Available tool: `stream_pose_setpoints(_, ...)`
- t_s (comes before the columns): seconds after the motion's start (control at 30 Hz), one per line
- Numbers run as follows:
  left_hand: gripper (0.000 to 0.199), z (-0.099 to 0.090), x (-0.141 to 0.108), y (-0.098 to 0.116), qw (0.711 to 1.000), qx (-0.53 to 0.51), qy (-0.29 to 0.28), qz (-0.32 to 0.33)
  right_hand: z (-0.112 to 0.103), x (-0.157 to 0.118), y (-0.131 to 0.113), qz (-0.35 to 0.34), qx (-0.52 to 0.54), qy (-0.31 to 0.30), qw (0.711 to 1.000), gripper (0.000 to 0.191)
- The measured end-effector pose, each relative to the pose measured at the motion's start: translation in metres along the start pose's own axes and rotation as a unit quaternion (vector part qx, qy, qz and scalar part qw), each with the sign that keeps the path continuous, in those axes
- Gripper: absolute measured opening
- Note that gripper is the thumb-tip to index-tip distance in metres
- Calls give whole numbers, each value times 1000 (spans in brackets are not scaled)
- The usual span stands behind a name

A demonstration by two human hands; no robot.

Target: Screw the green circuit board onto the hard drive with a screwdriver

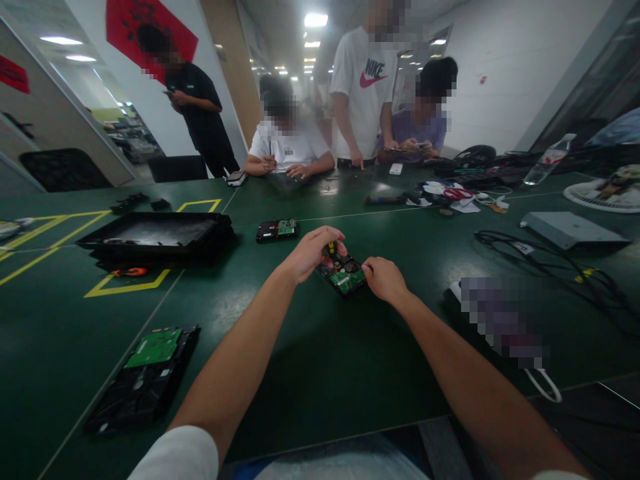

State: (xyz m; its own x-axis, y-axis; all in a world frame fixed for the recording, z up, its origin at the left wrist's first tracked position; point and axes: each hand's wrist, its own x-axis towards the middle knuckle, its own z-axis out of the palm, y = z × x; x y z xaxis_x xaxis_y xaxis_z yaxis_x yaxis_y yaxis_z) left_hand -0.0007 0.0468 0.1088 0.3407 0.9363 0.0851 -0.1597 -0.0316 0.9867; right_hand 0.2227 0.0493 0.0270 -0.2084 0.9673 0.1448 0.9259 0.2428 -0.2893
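Note:
A hard drive [347, 280] with a green circuit board facing up lies on the table in front of me, slightly turned. My left hand [314, 252] reaches over its far left part, fingers closed around the short yellow-and-black handle of a screwdriver [331, 249]. The screwdriver stands over the drive; its tip is hidden. At the drive's right edge, my right hand [386, 277] is closed, thumb and fingers gripping that edge. A second hard drive [277, 230] rests farther back to the left. Another, larger-looking hard drive [145, 377] lies near the front left.
Black trays [155, 233] are stacked at left, an orange-handled tool [131, 272] beside them. On the right are black cables [550, 267], a grey metal box [575, 230], a pixelated object [500, 323] and a bottle [550, 160]. Several people are at the table's far side.

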Motion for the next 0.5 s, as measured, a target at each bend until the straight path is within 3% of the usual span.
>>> stream_pose_setpoints(0.23, 25, 1, 0, -2, 1000, -23, 11, -9, 2, 0, 1, -1, 2, 6, 1000, 30)
stream_pose_setpoints(0.5, 25, 0, 1, -2, 997, 64, 19, 34, -1, 1, 1, 0, -15, 10, 1000, 33)
